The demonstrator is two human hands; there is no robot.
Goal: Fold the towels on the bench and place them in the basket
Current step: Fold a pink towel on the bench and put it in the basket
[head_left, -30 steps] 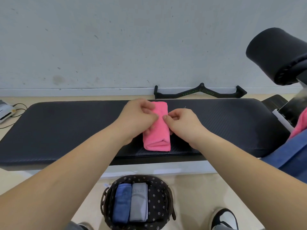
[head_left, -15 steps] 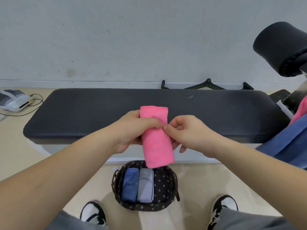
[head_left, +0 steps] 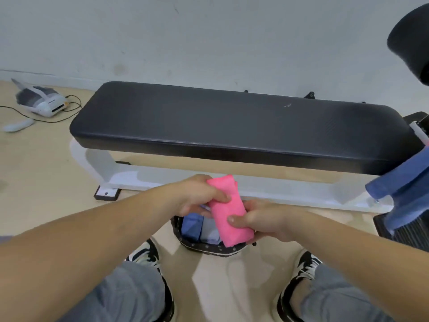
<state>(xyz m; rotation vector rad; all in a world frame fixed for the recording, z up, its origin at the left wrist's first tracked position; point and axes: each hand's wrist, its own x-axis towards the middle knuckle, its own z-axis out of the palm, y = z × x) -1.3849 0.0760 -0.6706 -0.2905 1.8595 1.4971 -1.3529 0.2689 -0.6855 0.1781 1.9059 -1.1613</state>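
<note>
Both hands hold a folded pink towel (head_left: 228, 211) just above the dark dotted basket (head_left: 209, 247) on the floor in front of me. My left hand (head_left: 197, 196) grips its upper end, thumb on top. My right hand (head_left: 262, 220) grips its lower right side. Inside the basket stand a folded blue towel (head_left: 191, 226) and a folded grey towel (head_left: 210, 231); most of the basket is hidden by my hands and the pink towel. The black padded bench (head_left: 232, 126) lies beyond, with no towel on its top.
A blue cloth (head_left: 404, 189) and a bit of pink hang at the right, over black equipment (head_left: 411, 40). A white device with a cable (head_left: 44, 103) lies on the floor at the left. My two shoes (head_left: 148, 254) flank the basket.
The pink towel has been lifted off the bench and carried down to just above the basket. My view has tilted down and back, so the bench looks farther away.
</note>
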